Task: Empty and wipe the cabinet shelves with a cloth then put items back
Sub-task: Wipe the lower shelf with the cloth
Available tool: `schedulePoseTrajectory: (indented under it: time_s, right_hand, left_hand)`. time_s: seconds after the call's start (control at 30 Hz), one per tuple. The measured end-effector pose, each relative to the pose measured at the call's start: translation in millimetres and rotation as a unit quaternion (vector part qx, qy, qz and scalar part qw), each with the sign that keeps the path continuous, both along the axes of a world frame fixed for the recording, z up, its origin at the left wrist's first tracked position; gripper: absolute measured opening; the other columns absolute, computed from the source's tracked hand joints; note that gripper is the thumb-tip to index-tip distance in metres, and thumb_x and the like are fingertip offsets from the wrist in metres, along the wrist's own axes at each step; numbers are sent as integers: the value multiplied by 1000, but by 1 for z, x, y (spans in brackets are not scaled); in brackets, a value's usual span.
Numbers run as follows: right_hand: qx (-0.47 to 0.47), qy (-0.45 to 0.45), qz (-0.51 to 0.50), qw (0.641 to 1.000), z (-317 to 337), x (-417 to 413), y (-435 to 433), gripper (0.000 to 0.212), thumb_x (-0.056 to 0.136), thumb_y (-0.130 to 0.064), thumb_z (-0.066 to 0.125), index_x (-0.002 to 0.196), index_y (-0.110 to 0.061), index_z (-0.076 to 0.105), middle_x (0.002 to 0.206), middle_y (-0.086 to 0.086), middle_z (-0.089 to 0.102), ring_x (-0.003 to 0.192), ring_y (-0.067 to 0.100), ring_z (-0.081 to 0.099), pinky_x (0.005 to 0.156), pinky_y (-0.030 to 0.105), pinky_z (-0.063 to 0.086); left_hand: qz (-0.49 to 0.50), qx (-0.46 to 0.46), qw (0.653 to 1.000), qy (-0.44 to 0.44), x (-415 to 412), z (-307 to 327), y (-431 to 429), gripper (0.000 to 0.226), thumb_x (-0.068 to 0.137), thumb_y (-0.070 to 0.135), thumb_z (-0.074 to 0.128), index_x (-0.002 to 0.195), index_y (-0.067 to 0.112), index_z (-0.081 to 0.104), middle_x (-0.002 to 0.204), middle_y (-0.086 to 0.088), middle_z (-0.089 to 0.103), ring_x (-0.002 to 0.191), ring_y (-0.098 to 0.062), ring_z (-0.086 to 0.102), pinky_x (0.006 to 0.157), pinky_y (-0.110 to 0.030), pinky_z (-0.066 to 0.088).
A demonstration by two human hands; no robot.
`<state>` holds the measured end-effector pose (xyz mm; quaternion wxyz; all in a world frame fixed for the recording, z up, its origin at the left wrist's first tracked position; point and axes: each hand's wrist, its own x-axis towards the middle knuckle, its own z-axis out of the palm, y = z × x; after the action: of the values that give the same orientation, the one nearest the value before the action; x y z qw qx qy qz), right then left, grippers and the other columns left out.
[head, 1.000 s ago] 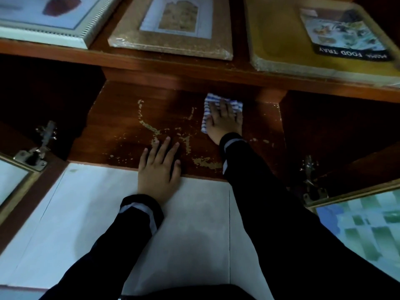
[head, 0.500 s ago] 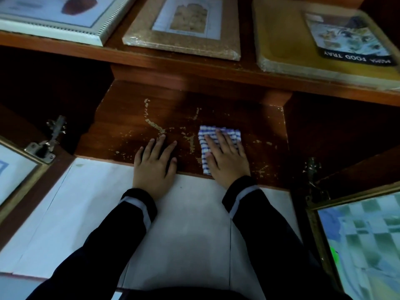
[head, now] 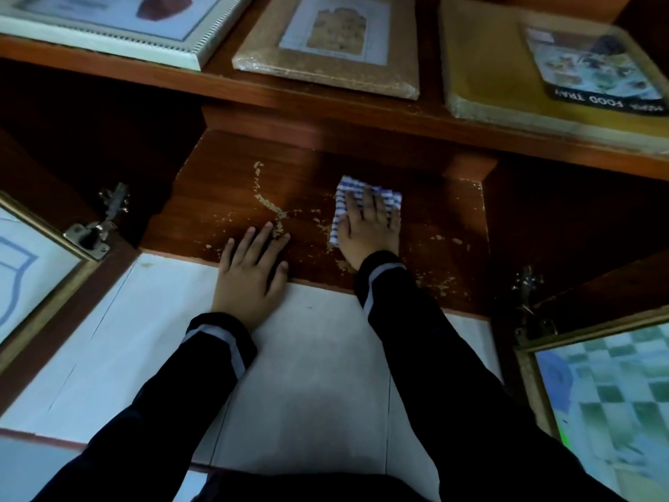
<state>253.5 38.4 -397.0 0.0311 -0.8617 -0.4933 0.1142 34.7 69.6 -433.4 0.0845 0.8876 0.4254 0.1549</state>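
Dark reddish wood is seen across the lower cabinet shelf (head: 438, 219), which is bare of stored items and lies just beyond a pale tiled floor (head: 307, 356).

The right fingers (head: 362, 204) are laid out straight and flat, nothing being curled round; by them and the right hand (head: 369, 230) a folded blue-and-white checked cloth (head: 346, 186) is pressed onto the shelf, right of its middle. The left fingers (head: 264, 235) are likewise stretched out and slightly spread, and the left hand (head: 249, 273) is rested palm down across the shelf's front edge, nothing being held.

Pale flecks (head: 269, 206) are scattered over the wood between and around the hands; whether dirt or worn finish is meant cannot be told.

Further out, both cabinet doors (head: 597, 393) are swung open. On the ledge above (head: 325, 99) a white frame (head: 108, 27), a brown frame (head: 325, 41) and a yellow food tray (head: 506, 67) are laid flat.

Emptying of this shelf is judged done and wiping is judged under way, the left part probably not yet covered. The putting back of items is left to be done.
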Motion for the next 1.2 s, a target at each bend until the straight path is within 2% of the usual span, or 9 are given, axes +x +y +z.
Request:
schedulePoseTrajectory:
  time_s: [0.23, 0.37, 0.43, 0.53, 0.83, 1.07, 1.2]
  right_hand:
    - [46, -31, 44, 997, -8, -15, -44, 55, 103, -43, 20, 156, -34, 7, 164, -3, -6, 150, 14, -5, 120, 43, -5]
    - [40, -46, -1, 998, -12, 6, -79, 61, 96, -48, 10, 155, -36, 7, 164, -5, -3, 150, 15, -2, 121, 43, -4]
    - [39, -54, -36, 997, -12, 20, -93, 58, 98, -47, 14, 155, -37, 7, 164, -5, -1, 150, 15, 0, 121, 44, -2]
    - [29, -46, -83, 995, -9, 45, -106, 55, 102, -44, 22, 155, -37, 7, 164, -4, -2, 150, 16, -1, 120, 44, -2]
    - [-3, -18, -138, 990, -1, 103, -58, 55, 103, -43, 19, 156, -33, 5, 164, -1, -6, 150, 20, -4, 120, 48, -5]
    - [-32, -9, -74, 997, 4, 80, -4, 57, 103, -45, 13, 156, -32, -3, 163, -1, -13, 150, 22, -11, 119, 50, -5]
    - [0, 0, -6, 1000, -1, 39, -1, 56, 103, -45, 14, 156, -33, 1, 163, -2, -11, 150, 20, -8, 119, 48, -7]
  left_hand:
    - [1, 4, 1000, 9, 0, 1, 0, 55, 97, 44, 28, 146, 27, 48, 156, -5, 38, 145, -29, 32, 117, -50, 16]
    - [28, -34, 999, 6, 9, 5, -6, 60, 93, 45, 25, 147, 27, 43, 160, -3, 31, 150, -27, 21, 120, -50, 5]
    - [25, -38, 999, 5, 15, 6, -9, 61, 92, 46, 25, 148, 27, 43, 160, -4, 30, 150, -27, 19, 120, -48, 2]
    - [-3, -13, 1000, 11, 20, 5, -14, 60, 94, 45, 26, 147, 25, 46, 158, -6, 36, 148, -29, 26, 120, -48, 5]
    - [-1, -17, 1000, -5, 23, 2, -17, 60, 94, 43, 27, 147, 23, 46, 158, -6, 34, 148, -29, 25, 119, -51, 8]
    - [0, -21, 1000, -7, 23, 1, -16, 59, 93, 44, 28, 147, 25, 46, 159, -4, 32, 149, -27, 23, 120, -49, 6]
    - [2, -13, 1000, -16, 22, 1, -14, 57, 93, 43, 30, 145, 25, 48, 158, -4, 36, 147, -28, 27, 119, -48, 8]
